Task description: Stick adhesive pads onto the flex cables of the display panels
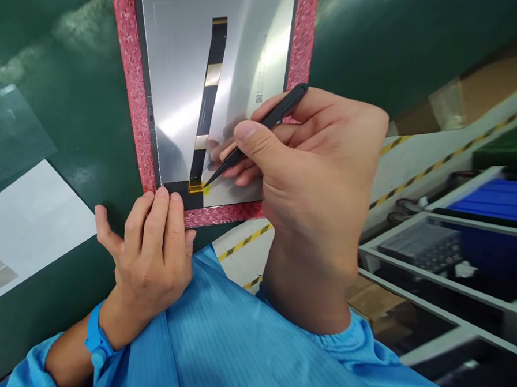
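A silver-backed display panel (179, 56) lies face down on a pink speckled foam mat (127, 54). Along its middle runs a black flex cable (207, 107), ending in a yellow strip (196, 187) near the lower edge. My right hand (316, 162) grips black tweezers (262, 127) between thumb and fingers, their tip touching or just beside that strip and a small yellow tab (206, 189). My left hand (154, 246) rests with outstretched fingertips on the panel's lower left corner and the mat's edge.
The green tabletop (71, 132) carries a white sheet with grey squares (45, 205) and a clear film (14, 129) at left. To the right, past the table edge, stand a metal rack (456, 221) with a blue bin (494, 240) and a floor with yellow-black tape (455, 152).
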`<state>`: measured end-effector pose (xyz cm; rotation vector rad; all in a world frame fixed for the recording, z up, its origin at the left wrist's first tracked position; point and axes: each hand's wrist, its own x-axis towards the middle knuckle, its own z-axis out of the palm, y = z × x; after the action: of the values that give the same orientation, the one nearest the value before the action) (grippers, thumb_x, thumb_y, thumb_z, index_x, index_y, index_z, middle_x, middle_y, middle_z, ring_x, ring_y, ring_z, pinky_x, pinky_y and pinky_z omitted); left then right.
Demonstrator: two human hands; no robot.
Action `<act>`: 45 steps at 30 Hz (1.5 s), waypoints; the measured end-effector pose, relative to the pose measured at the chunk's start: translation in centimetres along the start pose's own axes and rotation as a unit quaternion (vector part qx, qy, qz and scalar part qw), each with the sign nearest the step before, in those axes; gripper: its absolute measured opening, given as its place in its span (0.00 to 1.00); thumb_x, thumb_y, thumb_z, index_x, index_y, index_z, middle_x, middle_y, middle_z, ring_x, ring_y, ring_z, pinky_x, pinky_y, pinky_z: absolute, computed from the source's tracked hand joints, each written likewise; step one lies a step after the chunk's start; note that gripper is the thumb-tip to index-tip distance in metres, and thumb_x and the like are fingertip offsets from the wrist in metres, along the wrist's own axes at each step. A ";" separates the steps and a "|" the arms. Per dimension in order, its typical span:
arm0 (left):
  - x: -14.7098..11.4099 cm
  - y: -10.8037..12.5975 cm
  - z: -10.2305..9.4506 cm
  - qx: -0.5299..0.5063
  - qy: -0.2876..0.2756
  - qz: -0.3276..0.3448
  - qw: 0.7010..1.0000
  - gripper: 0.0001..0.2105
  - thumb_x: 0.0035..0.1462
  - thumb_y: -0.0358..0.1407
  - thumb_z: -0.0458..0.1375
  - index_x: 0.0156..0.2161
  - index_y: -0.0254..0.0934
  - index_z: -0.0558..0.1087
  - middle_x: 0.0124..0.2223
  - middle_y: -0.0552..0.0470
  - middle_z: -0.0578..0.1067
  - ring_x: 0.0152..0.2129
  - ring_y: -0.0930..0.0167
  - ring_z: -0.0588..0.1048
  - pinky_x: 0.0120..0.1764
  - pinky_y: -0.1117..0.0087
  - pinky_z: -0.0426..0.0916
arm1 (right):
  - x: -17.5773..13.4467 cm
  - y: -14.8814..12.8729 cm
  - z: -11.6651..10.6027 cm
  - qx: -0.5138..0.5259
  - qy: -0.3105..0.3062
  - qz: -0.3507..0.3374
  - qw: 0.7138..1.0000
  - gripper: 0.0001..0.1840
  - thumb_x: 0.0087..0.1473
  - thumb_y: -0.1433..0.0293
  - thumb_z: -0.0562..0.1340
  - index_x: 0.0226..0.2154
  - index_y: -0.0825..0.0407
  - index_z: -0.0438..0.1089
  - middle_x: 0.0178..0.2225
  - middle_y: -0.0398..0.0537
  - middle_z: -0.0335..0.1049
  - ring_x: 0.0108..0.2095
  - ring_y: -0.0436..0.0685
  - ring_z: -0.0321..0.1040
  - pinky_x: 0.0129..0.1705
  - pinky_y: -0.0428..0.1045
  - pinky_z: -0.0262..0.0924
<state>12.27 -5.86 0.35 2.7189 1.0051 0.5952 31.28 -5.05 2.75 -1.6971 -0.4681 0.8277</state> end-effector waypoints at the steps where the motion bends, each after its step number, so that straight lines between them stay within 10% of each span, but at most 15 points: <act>1: 0.0 0.0 0.0 -0.001 0.000 0.000 1.000 0.19 0.73 0.35 0.55 0.60 0.21 0.74 0.56 0.31 0.79 0.55 0.54 0.76 0.73 0.43 0.44 | 0.0 0.0 0.0 -0.002 0.004 0.001 1.000 0.12 0.62 0.78 0.71 0.30 0.51 0.71 0.24 0.41 0.77 0.20 0.49 0.73 0.17 0.40 0.62; 18: -0.3 0.2 0.1 -0.011 -0.007 -0.008 1.000 0.21 0.73 0.36 0.55 0.64 0.25 0.71 0.59 0.32 0.77 0.58 0.54 0.75 0.73 0.43 0.42 | 0.2 0.7 -0.2 -0.036 -0.002 -0.012 0.999 0.18 0.56 0.57 0.79 0.30 0.44 0.72 0.27 0.43 0.77 0.24 0.58 0.75 0.15 0.48 0.64; 45: 0.0 0.3 0.2 0.022 -0.054 -0.020 0.998 0.24 0.70 0.38 0.58 0.68 0.33 0.70 0.59 0.35 0.72 0.58 0.52 0.70 0.72 0.39 0.39 | -0.1 0.7 0.2 -0.072 0.020 -0.043 0.996 0.17 0.59 0.61 0.76 0.28 0.43 0.69 0.25 0.40 0.74 0.24 0.58 0.75 0.22 0.50 0.72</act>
<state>12.57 -6.08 0.26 2.7290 1.0538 0.4194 31.04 -5.16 2.11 -1.8096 -0.5820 0.7098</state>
